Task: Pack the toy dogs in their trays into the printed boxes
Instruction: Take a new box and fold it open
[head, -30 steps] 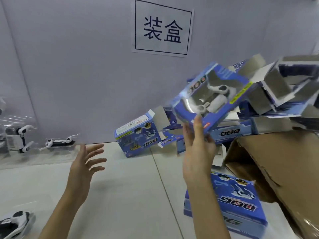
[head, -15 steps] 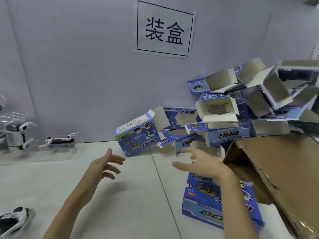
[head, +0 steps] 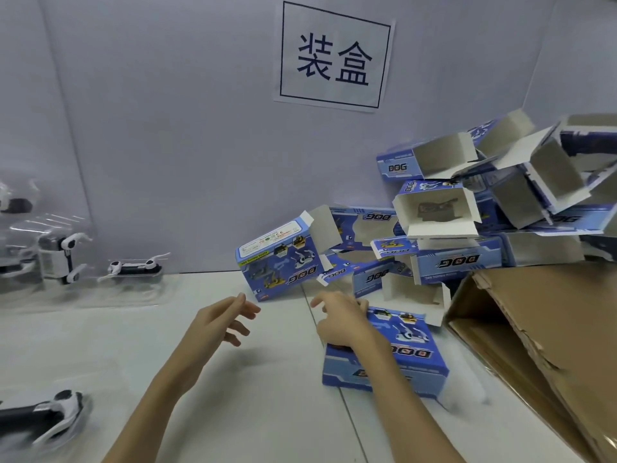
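A closed blue printed DOG box [head: 400, 359] lies flat on the white table just right of centre. My right hand [head: 344, 320] hovers over its left end with fingers spread, holding nothing. My left hand [head: 222, 317] floats open to the left of it, above the table. A heap of blue printed boxes [head: 447, 222] with open flaps is piled against the back wall at the right. One box [head: 280, 262] leans tilted at the pile's left. Toy dogs in clear trays [head: 60, 259] stand at the far left, and another toy dog [head: 50, 412] lies at the lower left.
A large brown cardboard carton [head: 541, 335] lies tipped at the right edge, beside the flat box. A paper sign [head: 334, 56] hangs on the grey back wall. A seam [head: 334, 379] runs through the table top between my hands.
One second ago my right hand held a boxed toy dog up high; it let it go near the pile. Both hands have since come lower, toward each other, above the table.
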The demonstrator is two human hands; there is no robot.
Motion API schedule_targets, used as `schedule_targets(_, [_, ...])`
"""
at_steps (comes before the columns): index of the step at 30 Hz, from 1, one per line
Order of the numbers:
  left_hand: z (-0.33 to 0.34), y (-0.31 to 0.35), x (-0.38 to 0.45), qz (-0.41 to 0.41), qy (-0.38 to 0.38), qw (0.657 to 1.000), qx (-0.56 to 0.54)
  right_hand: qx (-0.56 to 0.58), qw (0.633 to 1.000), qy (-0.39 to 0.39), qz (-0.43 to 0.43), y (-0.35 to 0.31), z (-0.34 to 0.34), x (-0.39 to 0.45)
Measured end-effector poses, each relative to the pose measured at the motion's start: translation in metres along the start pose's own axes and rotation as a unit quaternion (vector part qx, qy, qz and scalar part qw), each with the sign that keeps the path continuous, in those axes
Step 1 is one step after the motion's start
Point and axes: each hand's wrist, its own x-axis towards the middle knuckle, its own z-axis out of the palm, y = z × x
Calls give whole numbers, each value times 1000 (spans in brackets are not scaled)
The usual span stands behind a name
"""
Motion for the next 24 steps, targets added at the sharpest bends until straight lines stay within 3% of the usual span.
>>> schedule_targets(4, [1, -8, 7, -31, 46, 998, -21, 138, 962, 0, -237, -38, 13, -3])
schedule_targets(6, [3, -11, 11, -49, 55, 997, -29, 158, 941, 75, -290, -46, 17, -1])
schedule_targets(8, [4, -11, 11, -63, 53, 996, -23, 167, 936, 195, -242, -42, 17, 5])
schedule_targets(10, [7, -10, 8, -66, 37, 997, 2, 110, 952, 273, -84, -31, 20, 8])
schedule_targets(12, [13, -8, 3, -73, -1, 997, 21, 46, 965, 241, 95, -22, 30, 8])
schedule_targets(14, [23, -7, -2, -83, -49, 995, 26, 21, 965, 192, 177, -16, 38, 10])
schedule_targets(18, [32, -3, -4, -109, -70, 991, -40, 100, 954, 245, 139, -11, 37, 10])
schedule_targets(21, [27, 8, -7, -119, -71, 988, -68, 214, 915, 343, 23, -21, 34, 2])
schedule_targets(24, [22, 16, -11, -82, -68, 993, -54, 258, 873, 401, -104, -28, 33, -3])
